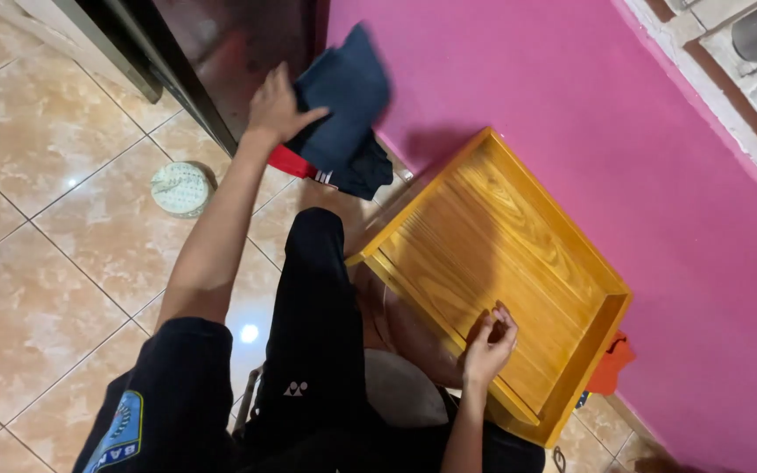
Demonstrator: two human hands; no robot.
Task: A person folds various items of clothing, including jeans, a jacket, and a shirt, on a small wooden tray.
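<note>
L hand [278, 107] is gripping a folded dark navy garment [339, 96] w/ a red-and-white edge, holding it up near the dark cabinet [212, 52] at the foot of the pink wall [571, 79]. R hand [488, 340] is resting on the near rim of the wooden drawer [519, 236], fingers curled loosely over the edge; holding nothing else as far as I can tell.

Going by size: the pink wall is filling the upper right, beige floor tiles [37, 263] are taking the left. The yellow wooden drawer is lying tilted betw. the person's leg [313, 307] and the wall, its inside bare, grain showing. So the drawer is looking emptied; the garment is out of it, in the L hand, not yet set down anywhere.

Smaller bits: an orange cloth [613, 363] is peeking from under the drawer's far corner. A round whitish patterned object [181, 187] is sitting on the tiles, well apart from the drawer. On the dark sleeve, a blue-yellow shield-shaped patch [120, 429]; on the trouser leg, a small white logo [296, 388].
</note>
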